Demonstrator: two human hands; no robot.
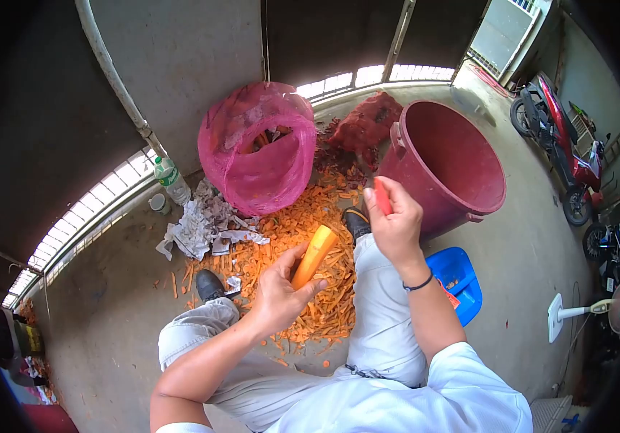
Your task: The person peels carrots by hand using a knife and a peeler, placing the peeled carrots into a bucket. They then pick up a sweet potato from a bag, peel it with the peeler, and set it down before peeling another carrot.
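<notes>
My left hand [279,294] is closed around a thick carrot [315,254], its surface cut to flat, bright orange faces and its blunt end pointing up and away. In my right hand [399,225] is a knife [382,197], gripped by its red handle. Its thin dark blade points away from me and is hard to make out against the background. The knife is held above and to the right of the carrot, apart from it. Below both hands, a wide heap of orange carrot peelings [328,317] covers the floor between my legs.
Beyond the heap stands a pink mesh sack [234,155] with a few things inside. A red net sack [368,123] lies beside a large maroon tub [425,184]. A blue tray [471,299] is by my right leg. Crumpled paper [198,229] and a bottle [171,180] are left.
</notes>
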